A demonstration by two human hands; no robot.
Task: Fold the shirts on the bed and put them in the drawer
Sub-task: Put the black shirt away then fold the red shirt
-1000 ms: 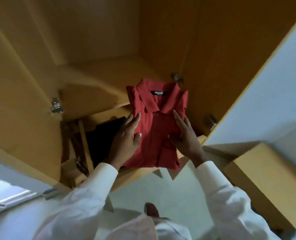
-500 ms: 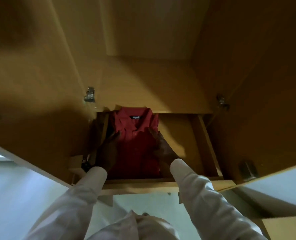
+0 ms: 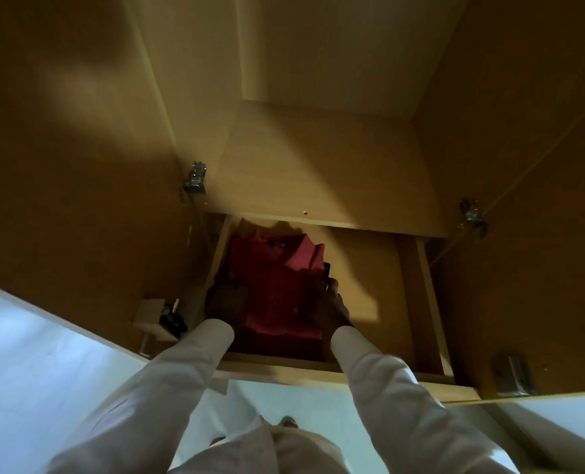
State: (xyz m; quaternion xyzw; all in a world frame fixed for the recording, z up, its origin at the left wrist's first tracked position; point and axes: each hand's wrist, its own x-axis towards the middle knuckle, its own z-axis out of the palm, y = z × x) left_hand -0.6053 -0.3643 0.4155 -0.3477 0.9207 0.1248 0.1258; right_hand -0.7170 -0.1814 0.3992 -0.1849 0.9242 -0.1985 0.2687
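Observation:
A folded red polo shirt (image 3: 274, 285), collar pointing away from me, lies low in the left part of the open wooden drawer (image 3: 362, 268). My left hand (image 3: 223, 302) holds the shirt's left edge, deep in shadow. Its right edge is held by my right hand (image 3: 332, 307), fingers curled at the fold. A sliver of a dark garment (image 3: 327, 268) shows just under the shirt's right shoulder. Both white sleeves reach in over the drawer's front rim (image 3: 318, 366).
The drawer sits inside a wooden wardrobe with both doors (image 3: 61, 200) swung open; metal hinges (image 3: 195, 179) stick out on each side. The shelf (image 3: 318, 172) above overhangs the drawer's back. The drawer's right half shows bare wood. Pale floor lies below.
The shirt was held above the drawer one second ago; it has since been lowered into the left side, and my hands have sunk in with it.

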